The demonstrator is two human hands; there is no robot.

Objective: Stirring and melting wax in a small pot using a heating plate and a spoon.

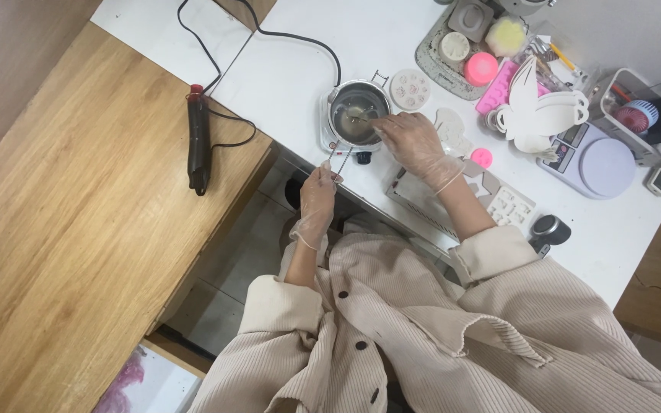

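While the left hand (319,195) grips its wire handle (336,157), the right hand (415,141) stirs the round steel pot (357,111).

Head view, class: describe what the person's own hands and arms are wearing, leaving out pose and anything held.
Both the left hand and the right hand wear thin, clear disposable gloves, bunched at the wrists. The arms are in a beige ribbed corduroy coat with wide turned-back cuffs and dark buttons down the front.

The right hand (416,145) covers the near rim of the small metal pot (358,113) and whatever its fingers (389,122) grip, which is too thin to tell; the little hotplate (344,144) beneath shows only at its edges. The tray (453,46) of moulds runs off the top edge; the basket (644,115) holds blurred, jumbled things.
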